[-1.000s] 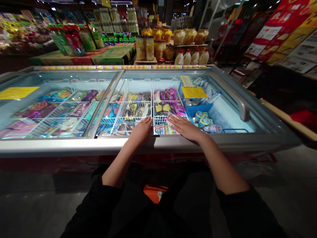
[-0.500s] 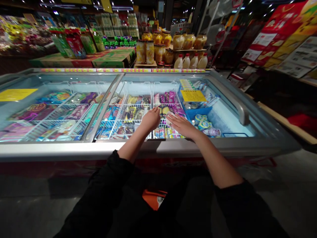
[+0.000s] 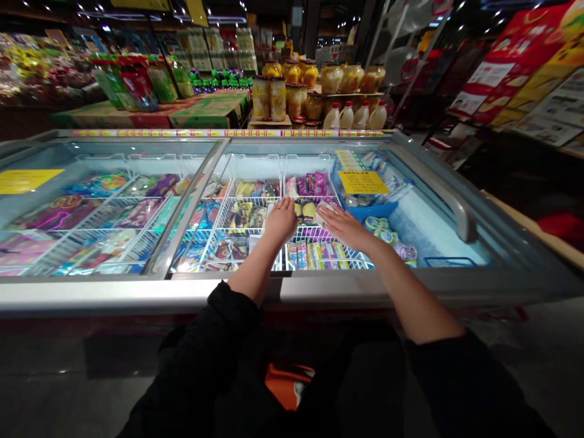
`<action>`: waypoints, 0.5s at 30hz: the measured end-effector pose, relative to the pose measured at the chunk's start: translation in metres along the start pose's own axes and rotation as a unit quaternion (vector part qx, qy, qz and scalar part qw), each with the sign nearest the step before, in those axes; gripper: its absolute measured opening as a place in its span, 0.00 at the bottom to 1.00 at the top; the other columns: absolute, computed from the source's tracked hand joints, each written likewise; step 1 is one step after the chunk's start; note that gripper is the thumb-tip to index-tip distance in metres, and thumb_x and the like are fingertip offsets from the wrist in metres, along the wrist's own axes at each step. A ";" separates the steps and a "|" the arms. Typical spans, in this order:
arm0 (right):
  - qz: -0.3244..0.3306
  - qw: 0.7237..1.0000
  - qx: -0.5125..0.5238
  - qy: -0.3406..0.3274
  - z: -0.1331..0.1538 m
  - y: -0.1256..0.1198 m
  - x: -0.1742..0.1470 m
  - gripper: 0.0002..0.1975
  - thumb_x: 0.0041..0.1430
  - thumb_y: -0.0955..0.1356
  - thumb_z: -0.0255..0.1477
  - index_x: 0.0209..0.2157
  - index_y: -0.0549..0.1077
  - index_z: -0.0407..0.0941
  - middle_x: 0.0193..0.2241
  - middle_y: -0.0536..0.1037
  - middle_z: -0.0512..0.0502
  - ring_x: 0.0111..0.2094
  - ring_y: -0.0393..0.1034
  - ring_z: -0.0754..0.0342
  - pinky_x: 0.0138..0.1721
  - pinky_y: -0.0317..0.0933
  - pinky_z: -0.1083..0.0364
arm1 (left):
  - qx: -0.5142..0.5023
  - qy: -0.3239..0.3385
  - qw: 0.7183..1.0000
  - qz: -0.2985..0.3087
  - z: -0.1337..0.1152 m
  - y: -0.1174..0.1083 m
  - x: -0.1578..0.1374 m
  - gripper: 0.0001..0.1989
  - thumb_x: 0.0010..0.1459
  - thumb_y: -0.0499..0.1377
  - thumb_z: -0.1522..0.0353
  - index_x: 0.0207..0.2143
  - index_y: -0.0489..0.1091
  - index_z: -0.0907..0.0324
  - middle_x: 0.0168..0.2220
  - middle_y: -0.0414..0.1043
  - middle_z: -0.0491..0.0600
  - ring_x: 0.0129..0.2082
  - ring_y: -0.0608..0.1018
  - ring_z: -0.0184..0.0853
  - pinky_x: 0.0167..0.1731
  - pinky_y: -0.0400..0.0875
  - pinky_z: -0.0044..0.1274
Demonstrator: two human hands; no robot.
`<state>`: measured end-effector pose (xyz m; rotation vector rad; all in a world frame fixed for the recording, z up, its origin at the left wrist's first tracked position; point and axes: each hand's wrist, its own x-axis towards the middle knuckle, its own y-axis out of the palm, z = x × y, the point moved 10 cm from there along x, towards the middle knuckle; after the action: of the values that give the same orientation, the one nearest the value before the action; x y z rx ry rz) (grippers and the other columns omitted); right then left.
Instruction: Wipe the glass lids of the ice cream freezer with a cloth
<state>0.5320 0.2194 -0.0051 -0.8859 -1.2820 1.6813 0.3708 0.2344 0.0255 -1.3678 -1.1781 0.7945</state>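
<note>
My right hand (image 3: pixel 342 226) lies over a white cloth (image 3: pixel 323 213), fingers extended across it, against the glass lid (image 3: pixel 255 149) of a chest freezer. Part of the cloth shows past the fingertips. To its left, my left hand (image 3: pixel 281 220) is on or just above the same glass, fingers close together and slightly bent, with nothing visible in it. Below the hands, through the glass, white wire baskets (image 3: pixel 219 228) hold packaged ice creams (image 3: pixel 314 255). A yellow sign (image 3: pixel 364 182) is on the glass to the right of my hands.
A metal frame bar (image 3: pixel 189 207) divides the lid on the left. On the right is a raised grey handle (image 3: pixel 463 219). Behind the freezer stand jars of fruit (image 3: pixel 340 78) and white bottles (image 3: pixel 347 115). Red boxes (image 3: pixel 502 58) are stacked at the right.
My right hand and the white cloth have shifted slightly right across the glass. My left hand stays nearly in place. The view has tilted a little, so the freezer sits slightly lower.
</note>
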 end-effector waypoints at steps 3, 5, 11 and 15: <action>-0.012 1.000 -0.014 0.008 0.006 -0.003 0.028 0.31 0.76 0.53 0.39 0.77 0.51 0.58 0.77 0.49 0.58 0.78 0.37 0.42 0.77 0.37 0.35 | 0.007 -0.008 1.000 0.001 -0.002 0.001 -0.001 0.29 0.74 0.46 0.71 0.74 0.55 0.70 0.76 0.55 0.58 0.76 0.58 0.40 0.75 0.52 0.32; -0.010 1.000 -0.005 -0.026 0.019 0.000 0.029 0.31 0.76 0.53 0.39 0.77 0.51 0.58 0.77 0.49 0.58 0.78 0.37 0.43 0.77 0.38 0.35 | 0.010 -0.003 1.000 -0.003 -0.004 0.001 -0.001 0.29 0.74 0.45 0.70 0.74 0.55 0.71 0.76 0.54 0.59 0.76 0.58 0.40 0.75 0.52 0.32; 0.004 0.993 0.035 -0.115 0.017 0.004 -0.002 0.31 0.76 0.52 0.45 0.77 0.50 0.62 0.77 0.49 0.59 0.78 0.39 0.45 0.76 0.42 0.36 | 0.005 -0.002 1.000 0.004 -0.004 0.001 -0.003 0.29 0.74 0.45 0.70 0.74 0.55 0.71 0.76 0.53 0.58 0.77 0.57 0.40 0.75 0.51 0.32; -0.001 0.999 0.006 -0.038 -0.008 -0.002 0.029 0.32 0.75 0.53 0.42 0.77 0.50 0.59 0.77 0.50 0.58 0.78 0.39 0.42 0.76 0.42 0.34 | 0.002 -0.013 1.000 0.004 -0.005 0.001 -0.003 0.29 0.73 0.45 0.71 0.74 0.55 0.70 0.76 0.53 0.58 0.77 0.57 0.40 0.75 0.52 0.33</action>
<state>0.5279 0.2493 -0.0062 -0.8213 -1.3216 1.7345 0.3747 0.2306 0.0252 -1.3636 -1.1910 0.8226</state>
